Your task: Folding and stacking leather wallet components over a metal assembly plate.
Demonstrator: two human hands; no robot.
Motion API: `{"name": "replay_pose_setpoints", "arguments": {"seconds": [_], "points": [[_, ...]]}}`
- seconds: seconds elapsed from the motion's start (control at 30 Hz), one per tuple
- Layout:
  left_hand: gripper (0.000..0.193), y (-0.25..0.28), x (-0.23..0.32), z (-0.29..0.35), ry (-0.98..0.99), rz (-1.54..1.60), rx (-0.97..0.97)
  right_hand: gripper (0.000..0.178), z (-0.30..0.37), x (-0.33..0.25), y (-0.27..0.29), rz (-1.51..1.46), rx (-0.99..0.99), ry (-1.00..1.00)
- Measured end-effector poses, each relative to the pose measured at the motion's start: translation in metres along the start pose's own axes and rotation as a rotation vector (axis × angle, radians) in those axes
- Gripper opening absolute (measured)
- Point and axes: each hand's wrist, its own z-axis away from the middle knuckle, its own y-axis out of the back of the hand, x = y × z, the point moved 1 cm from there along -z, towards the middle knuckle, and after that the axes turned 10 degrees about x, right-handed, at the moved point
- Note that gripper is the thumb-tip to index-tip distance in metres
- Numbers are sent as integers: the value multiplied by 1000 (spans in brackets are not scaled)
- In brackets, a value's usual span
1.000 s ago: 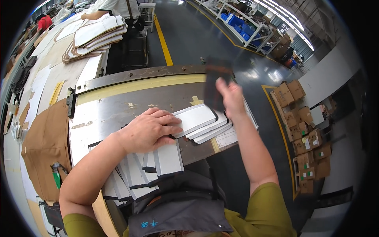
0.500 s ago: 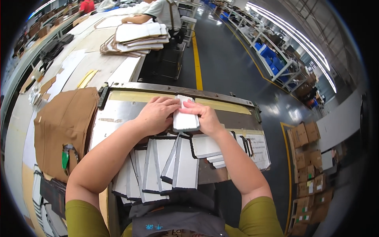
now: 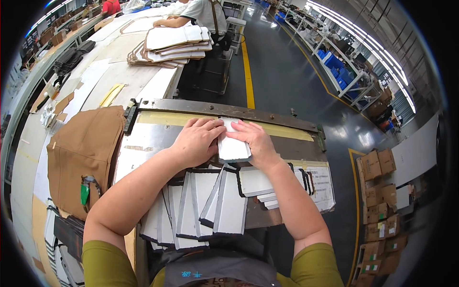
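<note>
White panel [image 3: 234,150] under right hand [image 3: 259,143]

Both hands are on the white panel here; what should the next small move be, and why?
Probably pressing the white panel evenly: the right hand's fingers already lie across its face, and the left hand's fingertips meet its left side. Similar panels lie fanned nearer the body.

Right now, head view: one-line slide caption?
Left hand and right hand at a white panel over a metal worktable, dark-edged panels fanned nearby.
</note>
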Motion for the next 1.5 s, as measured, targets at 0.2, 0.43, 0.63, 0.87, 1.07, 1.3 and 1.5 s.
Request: {"name": "replay_pose_setpoints", "arguments": {"seconds": [0.2, 0.43, 0.63, 0.87, 1.07, 1.3, 1.5], "points": [[51, 2, -3, -2, 2, -18, -48, 40, -2, 3, -1, -43, -18, -21], [53, 4, 1, -2, -16, -55, -58, 38, -4, -7, 4, 12, 32, -49], [55, 9, 4, -2, 6, -37, -77, 37, -2, -6, 4, 20, 38, -12], [49, 5, 2, -1, -16, -2, -52, 32, 2, -7, 1, -110, 26, -79], [46, 10, 3, -9, 48, 31, -143, 43, -5, -13, 11, -1, -69, -199], [33, 2, -5, -4, 0, 37, 29, 34, 0, 0, 1, 148, 166, -37], [68, 3, -13, -7, 313, 300, 343, 19, -14, 1, 21, 12, 766, -49]]}}
